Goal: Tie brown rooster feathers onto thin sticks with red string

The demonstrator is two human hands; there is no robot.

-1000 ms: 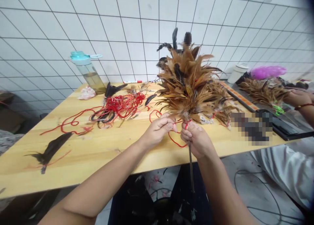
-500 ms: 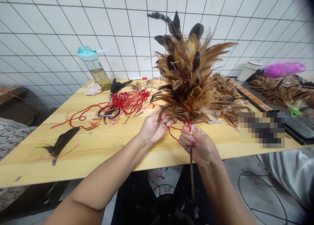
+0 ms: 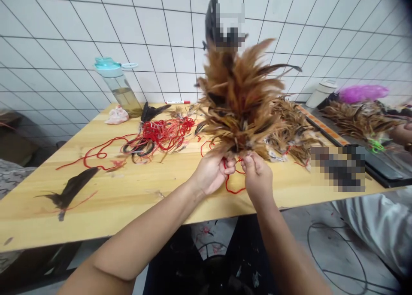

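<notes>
A feather duster of brown and black feathers stands upright above both my hands, its plumes blurred. My left hand is closed at the base of the feathers; its curled fingers seem to grip the duster there, and the handle is hidden. Close beside it, my right hand pinches red yarn between thumb and forefinger. A slack loop of that yarn hangs between the two hands, over the wooden table.
A tangled heap of red yarn lies left of the duster, by black-handled scissors. Behind stands a water bottle. One dark feather lies near the left. More feather bundles are at right, where another person's hand shows.
My right hand has left the duster's stick and now pinches the yarn. My left hand has moved right, to the base of the feathers. The duster has shifted slightly left; its stick no longer shows.
</notes>
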